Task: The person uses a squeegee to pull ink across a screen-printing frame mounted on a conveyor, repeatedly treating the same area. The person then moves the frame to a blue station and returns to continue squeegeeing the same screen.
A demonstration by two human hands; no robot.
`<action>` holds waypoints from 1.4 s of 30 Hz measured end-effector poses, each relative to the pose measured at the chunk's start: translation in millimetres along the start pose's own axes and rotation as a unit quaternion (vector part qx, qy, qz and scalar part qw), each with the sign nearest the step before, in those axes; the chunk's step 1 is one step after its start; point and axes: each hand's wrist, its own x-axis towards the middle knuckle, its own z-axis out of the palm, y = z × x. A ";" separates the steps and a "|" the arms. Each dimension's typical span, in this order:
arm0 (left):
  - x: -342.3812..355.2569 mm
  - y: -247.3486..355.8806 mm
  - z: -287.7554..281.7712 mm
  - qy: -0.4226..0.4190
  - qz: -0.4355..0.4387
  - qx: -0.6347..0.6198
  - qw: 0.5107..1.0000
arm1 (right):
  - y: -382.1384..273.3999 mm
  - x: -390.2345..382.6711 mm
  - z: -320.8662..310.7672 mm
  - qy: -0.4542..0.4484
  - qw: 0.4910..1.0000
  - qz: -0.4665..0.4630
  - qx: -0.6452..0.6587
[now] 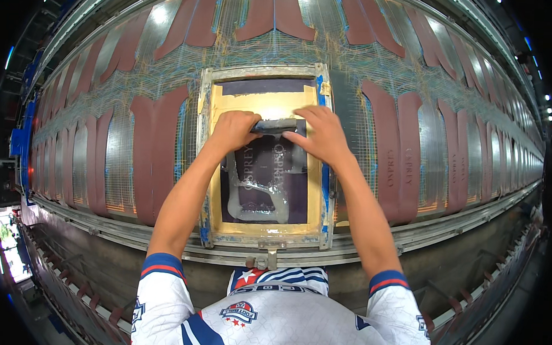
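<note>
Both hands are at a dark squeegee (274,125) lying crosswise inside a rectangular frame (203,170), which rests along the near edge of a long surface (120,155). The left hand (236,130) is closed around the squeegee's left end; the right hand (321,134), slightly blurred, is spread at the other end, thumb apart from fingers, and whether it touches cannot be told. The hands are apart, with the middle of the squeegee showing between them. The squeegee lies nearer the frame's far side than its near side. Inside the frame, yellow tape (260,98) borders a dark purple panel (299,191) with pale lettering, and glossy greyish paste (259,214) lies smeared over the panel's left and near parts. Blue tape (325,198) marks the frame's right side. Reddish-brown pieces (144,162) lie in rows on the surface to both sides and beyond, toward its far edge. A metal rail (371,246) follows the near edge.
</note>
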 end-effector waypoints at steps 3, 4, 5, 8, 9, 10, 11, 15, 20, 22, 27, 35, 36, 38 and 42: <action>18.3 -10.5 -3.1 -0.022 -0.008 0.032 0.999 | -0.2 52.5 25.3 -0.184 0.976 -0.003 -0.113; 21.2 -16.8 -1.8 -0.017 -0.003 0.039 0.999 | 0.3 62.6 33.4 -0.250 0.954 0.008 -0.166; 25.8 -16.9 -3.3 -0.026 -0.013 0.032 0.999 | 9.6 62.0 42.8 -0.233 0.962 0.013 -0.142; 1.0 -2.1 6.0 -0.012 -0.040 -0.010 0.999 | 7.0 33.4 52.2 -0.197 0.976 -0.009 -0.088; -22.3 9.2 12.7 0.006 -0.034 -0.025 0.999 | -4.6 14.4 50.2 -0.196 0.977 -0.027 -0.079; -46.9 28.9 18.3 0.025 -0.019 -0.042 0.999 | -10.3 -18.7 49.7 -0.180 0.980 -0.047 -0.072; -75.1 50.2 23.5 0.032 -0.025 -0.056 0.998 | -25.1 -51.4 47.0 -0.181 0.980 -0.037 -0.073; -153.4 105.7 34.0 0.013 -0.018 -0.063 0.998 | -80.0 -131.7 23.6 -0.216 0.975 -0.036 -0.034; -85.8 56.6 19.7 0.031 -0.003 -0.053 0.998 | -44.0 -52.7 28.2 -0.252 0.960 -0.037 -0.112; -33.3 20.1 10.6 0.034 0.006 -0.028 0.999 | -6.5 1.5 41.4 -0.206 0.970 -0.042 -0.125; -2.4 0.4 10.4 0.014 -0.018 -0.013 1.000 | 10.1 33.9 53.8 -0.188 0.980 -0.001 -0.069; -162.2 107.7 38.2 0.044 0.008 -0.037 0.998 | -81.3 -136.0 21.0 -0.243 0.969 -0.011 -0.027; -165.2 112.0 33.9 0.042 0.005 -0.030 0.999 | -83.0 -136.8 12.9 -0.240 0.971 -0.011 0.009; -170.8 111.8 29.4 0.016 -0.008 -0.017 1.000 | -68.6 -124.9 2.4 -0.109 0.994 0.019 0.004; -195.9 127.3 25.6 0.042 0.011 0.006 0.999 | 12.6 -113.6 1.5 0.099 0.943 0.305 -0.082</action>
